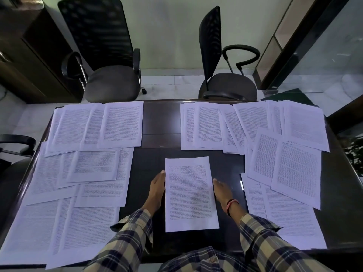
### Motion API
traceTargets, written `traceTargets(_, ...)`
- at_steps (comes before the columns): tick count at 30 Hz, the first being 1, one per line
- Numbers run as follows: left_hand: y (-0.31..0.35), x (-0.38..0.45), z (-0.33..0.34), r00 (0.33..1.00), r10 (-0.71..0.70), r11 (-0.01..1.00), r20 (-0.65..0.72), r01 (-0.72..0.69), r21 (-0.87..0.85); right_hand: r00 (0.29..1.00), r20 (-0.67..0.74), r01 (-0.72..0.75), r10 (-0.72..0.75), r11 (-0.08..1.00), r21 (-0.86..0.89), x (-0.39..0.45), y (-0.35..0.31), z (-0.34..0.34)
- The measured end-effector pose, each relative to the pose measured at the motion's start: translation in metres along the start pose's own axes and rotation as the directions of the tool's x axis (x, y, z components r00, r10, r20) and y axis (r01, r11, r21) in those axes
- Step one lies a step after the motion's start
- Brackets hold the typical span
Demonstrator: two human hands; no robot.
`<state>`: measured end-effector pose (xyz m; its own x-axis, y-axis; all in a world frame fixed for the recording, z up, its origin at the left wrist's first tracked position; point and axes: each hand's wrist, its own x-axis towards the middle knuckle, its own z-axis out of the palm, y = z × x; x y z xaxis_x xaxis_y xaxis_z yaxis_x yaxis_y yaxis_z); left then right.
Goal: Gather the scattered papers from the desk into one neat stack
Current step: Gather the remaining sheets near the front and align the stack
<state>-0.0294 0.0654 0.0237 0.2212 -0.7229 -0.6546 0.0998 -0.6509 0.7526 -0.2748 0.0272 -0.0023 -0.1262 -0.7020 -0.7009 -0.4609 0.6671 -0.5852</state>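
A stack of printed papers (190,193) lies upright in the middle of the dark desk (157,122), close to me. My left hand (157,186) rests flat against the stack's left edge, fingers straight. My right hand (221,190) presses its right edge the same way, a red band on the wrist. Several printed sheets (82,163) lie overlapping across the desk's left half. Several more sheets (275,154) spread over the right half, some tilted.
Two black office chairs (110,55) (224,79) stand behind the desk's far edge. Another chair's armrest (13,142) shows at the left. A glass partition (324,55) and a plant (355,154) are at the right. A dark cabinet (29,46) stands at back left.
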Motion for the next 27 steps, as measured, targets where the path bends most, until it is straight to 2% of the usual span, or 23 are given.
traceTargets(4, 0.003, 0.006, -0.001, 0.999, -0.017, 0.999, -0.033, 0.016, -0.033, 1.000, 0.004, 0.009, -0.009, 0.999, 0.032, 0.011, 0.004, 0.001)
traceTargets(8, 0.004, 0.014, -0.001, 0.999, -0.029, 0.997, 0.026, 0.031, -0.074, 0.999, 0.033, 0.006, -0.008, 0.998, 0.070, 0.003, -0.004, -0.001)
traceTargets(12, 0.005, 0.017, 0.000, 0.997, -0.054, 0.994, -0.048, 0.049, -0.099, 0.999, 0.040, 0.005, -0.009, 0.995, 0.100, -0.001, -0.006, -0.003)
traceTargets(17, 0.006, 0.006, 0.004, 0.999, -0.012, 0.999, -0.039, 0.010, -0.050, 1.000, 0.016, 0.021, -0.022, 0.998, 0.059, 0.004, 0.001, -0.001)
traceTargets(22, 0.012, 0.011, 0.007, 0.989, 0.074, 0.997, -0.127, -0.071, 0.031, 0.994, -0.103, -0.033, 0.042, 0.996, 0.083, 0.008, 0.003, -0.015)
traceTargets(25, 0.028, 0.011, 0.022, 0.983, 0.121, 0.993, -0.136, -0.119, 0.025, 0.992, -0.109, -0.050, 0.065, 0.990, 0.134, 0.006, 0.006, -0.031)
traceTargets(27, 0.038, 0.012, 0.034, 0.982, 0.127, 0.992, -0.138, -0.125, 0.020, 0.993, -0.115, -0.028, 0.038, 0.995, 0.091, 0.010, 0.010, -0.041)
